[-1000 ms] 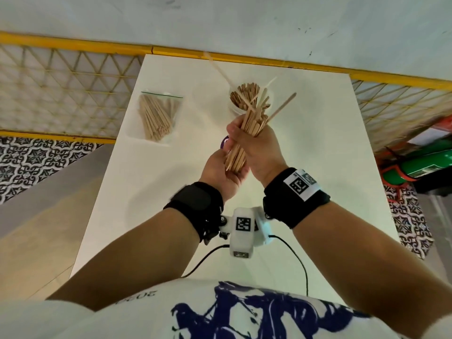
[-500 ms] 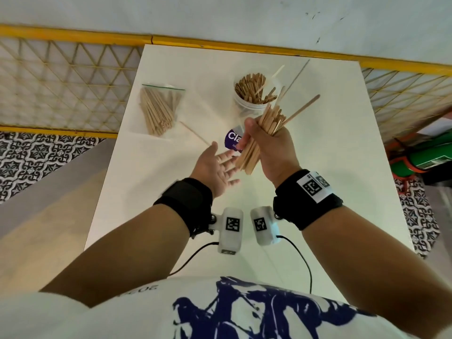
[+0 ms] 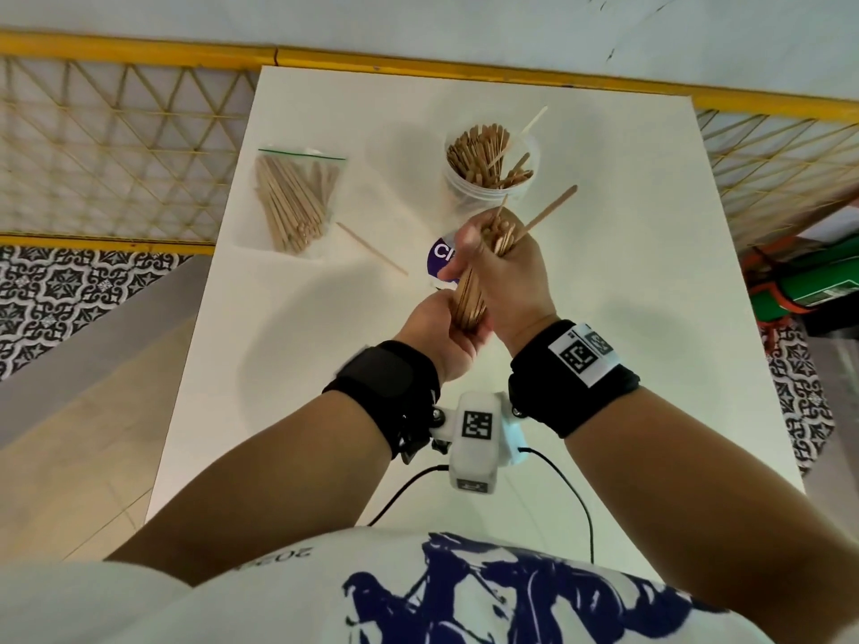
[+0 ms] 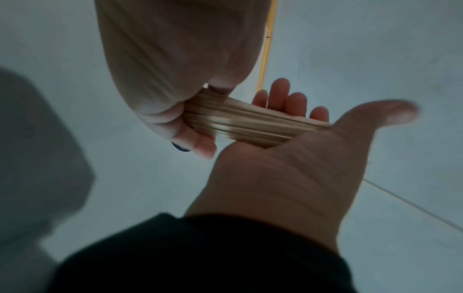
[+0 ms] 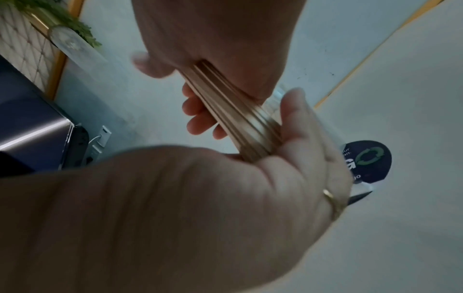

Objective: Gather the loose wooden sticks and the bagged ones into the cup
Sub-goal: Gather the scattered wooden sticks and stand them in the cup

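Observation:
My right hand grips a bundle of flat wooden sticks upright above the white table, just in front of the clear cup. The cup stands at the back centre, packed with sticks. My left hand is under the bundle; in the left wrist view its fingers are straight and its palm presses the stick ends. One stick juts out of the fist to the right. A zip bag of sticks lies at the back left. A single loose stick lies between bag and hands.
A round purple label lies on the table beside the cup's base, partly hidden by my right hand. A yellow lattice railing runs behind and beside the table. Green and red items sit on the floor to the right.
My left hand, held apart with spread fingers half a second ago, has come back under the bundle. One stick has dropped onto the table near the bag since a second ago.

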Available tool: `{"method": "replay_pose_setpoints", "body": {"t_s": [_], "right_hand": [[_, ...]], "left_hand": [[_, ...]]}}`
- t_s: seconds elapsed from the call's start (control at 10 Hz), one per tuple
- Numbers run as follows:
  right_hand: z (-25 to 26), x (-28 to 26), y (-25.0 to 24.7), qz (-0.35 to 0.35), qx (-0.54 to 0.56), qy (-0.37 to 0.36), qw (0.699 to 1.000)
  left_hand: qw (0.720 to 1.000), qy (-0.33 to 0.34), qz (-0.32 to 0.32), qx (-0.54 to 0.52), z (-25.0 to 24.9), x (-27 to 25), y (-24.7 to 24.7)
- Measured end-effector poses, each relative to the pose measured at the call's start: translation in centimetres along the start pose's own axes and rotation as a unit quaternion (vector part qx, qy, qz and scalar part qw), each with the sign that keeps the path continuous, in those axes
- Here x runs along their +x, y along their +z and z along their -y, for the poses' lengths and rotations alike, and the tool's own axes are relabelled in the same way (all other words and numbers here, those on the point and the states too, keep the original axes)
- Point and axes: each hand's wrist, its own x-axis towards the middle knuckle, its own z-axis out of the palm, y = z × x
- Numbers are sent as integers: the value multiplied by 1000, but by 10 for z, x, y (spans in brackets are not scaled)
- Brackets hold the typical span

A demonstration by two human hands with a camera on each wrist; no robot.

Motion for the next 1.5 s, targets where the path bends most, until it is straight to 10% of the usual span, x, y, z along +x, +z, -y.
{"method": "replay_pose_setpoints", "body": {"t_s": [0.2,0.3,0.4,0.5,0.6,0.7,0.8,0.9,1.0,1.1,1.3,1.5], "right_hand": [[-11,11,10,-32,-81,58,995],[-5,23,-4,-96,-66,48,992],[-3,27,-21,-108,-79,30,991],[-8,26,-29,-102,-91,39,990],[-16,25,-35,-111,-87,55,988],[-25,22,-34,-106,-90,73,988],[-29,20,-30,-102,-49,99,989],[-28,21,-24,-92,12,102,990],[-21,21,-14,-49,43,89,994],[-5,26,-10,20,79,64,995],[64,88,-21,-96,-13,-60,993],[68,138,-13,-101,-32,-76,991]], "left_hand": [[992,-13,99,78,-26,7,-9],[852,162,26,497,-62,29,-22],[415,303,-106,852,-97,64,-44],[245,298,-80,919,-105,70,-56],[201,337,-34,919,-96,70,-65],[177,371,-23,911,-82,71,-77],[301,441,-42,845,-70,78,-79],[586,523,1,619,-64,51,-46],[804,391,98,437,-66,16,0],[852,341,203,342,-77,-5,24],[775,429,71,458,-113,29,29],[578,476,43,661,-114,51,31]]}}
